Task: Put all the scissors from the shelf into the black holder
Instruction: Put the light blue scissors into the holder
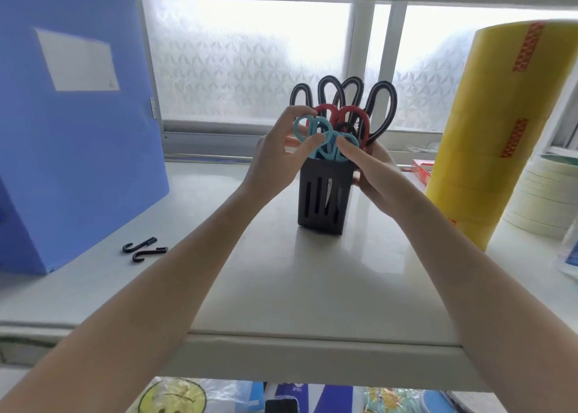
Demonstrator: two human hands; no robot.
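Observation:
A black slotted holder (323,200) stands upright on the white shelf (281,287), near its middle. Several scissors stick out of its top: black-handled pairs (380,106) at the back, a red-handled pair (353,115) in the middle and teal-handled ones (319,128) in front. My left hand (278,156) pinches a teal handle ring (301,128) between thumb and fingers. My right hand (372,169) wraps the holder's right side, its thumb pressing on another teal handle (345,143). The blades are hidden inside the holder.
A large blue file box (72,137) stands on the left of the shelf. Two small black hooks (144,248) lie in front of it. A tall yellow stack of tape rolls (500,131) and pale tape rolls (544,197) stand on the right. A frosted window is behind.

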